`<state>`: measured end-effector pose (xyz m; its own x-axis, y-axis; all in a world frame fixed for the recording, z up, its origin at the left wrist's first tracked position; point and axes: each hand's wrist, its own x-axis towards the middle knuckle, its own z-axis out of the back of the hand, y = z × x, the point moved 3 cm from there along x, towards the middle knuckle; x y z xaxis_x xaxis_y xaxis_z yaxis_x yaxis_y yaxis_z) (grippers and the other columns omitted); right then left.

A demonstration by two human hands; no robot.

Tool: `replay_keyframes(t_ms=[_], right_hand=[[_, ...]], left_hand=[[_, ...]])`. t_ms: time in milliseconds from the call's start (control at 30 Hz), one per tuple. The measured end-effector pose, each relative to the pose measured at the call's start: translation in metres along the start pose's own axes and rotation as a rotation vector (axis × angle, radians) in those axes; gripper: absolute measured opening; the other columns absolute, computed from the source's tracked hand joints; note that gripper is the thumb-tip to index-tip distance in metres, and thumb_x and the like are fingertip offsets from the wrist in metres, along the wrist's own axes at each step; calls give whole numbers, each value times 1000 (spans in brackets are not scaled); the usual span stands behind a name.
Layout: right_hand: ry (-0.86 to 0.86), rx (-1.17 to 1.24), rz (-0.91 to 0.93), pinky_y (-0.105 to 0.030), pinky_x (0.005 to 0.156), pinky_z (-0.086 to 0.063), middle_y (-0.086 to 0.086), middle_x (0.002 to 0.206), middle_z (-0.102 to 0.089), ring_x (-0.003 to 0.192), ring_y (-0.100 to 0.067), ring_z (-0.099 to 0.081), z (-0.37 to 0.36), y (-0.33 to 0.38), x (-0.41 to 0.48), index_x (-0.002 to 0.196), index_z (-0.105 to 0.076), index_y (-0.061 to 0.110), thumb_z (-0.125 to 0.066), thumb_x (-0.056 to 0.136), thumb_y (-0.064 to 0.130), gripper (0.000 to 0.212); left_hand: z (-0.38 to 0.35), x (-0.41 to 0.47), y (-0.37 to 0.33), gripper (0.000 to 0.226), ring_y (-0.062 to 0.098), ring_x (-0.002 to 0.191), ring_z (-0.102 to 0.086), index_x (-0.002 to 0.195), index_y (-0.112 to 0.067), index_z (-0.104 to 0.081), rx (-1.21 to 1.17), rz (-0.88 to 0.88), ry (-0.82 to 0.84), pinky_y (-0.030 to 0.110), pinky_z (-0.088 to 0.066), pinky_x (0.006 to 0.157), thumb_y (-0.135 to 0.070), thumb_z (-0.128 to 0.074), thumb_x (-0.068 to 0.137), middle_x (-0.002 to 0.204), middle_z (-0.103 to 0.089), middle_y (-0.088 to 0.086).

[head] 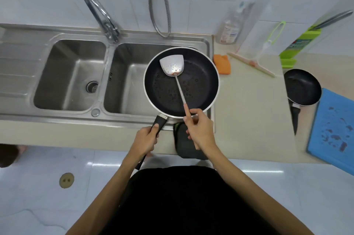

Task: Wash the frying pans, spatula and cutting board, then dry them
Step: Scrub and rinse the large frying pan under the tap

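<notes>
A large black frying pan [199,85] hovers over the right sink basin [126,81], dotted with droplets inside. My left hand [145,139] grips its black handle. My right hand [200,129] pinches the handle of a metal spatula [172,66], whose blade lies inside the pan near its far side. On the counter to the right sits a small black frying pan [302,87]. Beside it lies a blue cutting board [333,129] with dark red stains.
The left basin [67,75] has a drain, and the tap [99,14] curves above the divider. An orange cloth [222,64], a squeegee [252,64], a soap bottle [229,27] and a green knife holder [295,44] stand behind on the counter. A dark cloth [183,144] lies at the counter's front edge.
</notes>
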<state>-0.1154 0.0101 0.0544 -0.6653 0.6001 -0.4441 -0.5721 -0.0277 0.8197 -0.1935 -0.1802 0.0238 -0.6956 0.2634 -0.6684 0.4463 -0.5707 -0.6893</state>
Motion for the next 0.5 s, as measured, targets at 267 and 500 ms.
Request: replay_keyframes(t_ms=[267,500], right_hand=[[-128,-215,110,-32,58,-53,2,80,-73,56,-11,-61,-103,43,13,92,-64,12,-62,89,9,6],[-247,-130,84,-12,51,-47,2,71,-69,56,-10,-62,-121,56,26,103,-70,13,-65,93,12,12]], left_hand=[[123,51,10,45,13,37,-29,74,-13,-52,90,15,67,21,-23,40,-44,-42,105,58,-40,4],[164,87,9,46,13,37,-32,71,-13,-52,117,31,109,23,-26,39,-43,-43,104,51,-41,-2]])
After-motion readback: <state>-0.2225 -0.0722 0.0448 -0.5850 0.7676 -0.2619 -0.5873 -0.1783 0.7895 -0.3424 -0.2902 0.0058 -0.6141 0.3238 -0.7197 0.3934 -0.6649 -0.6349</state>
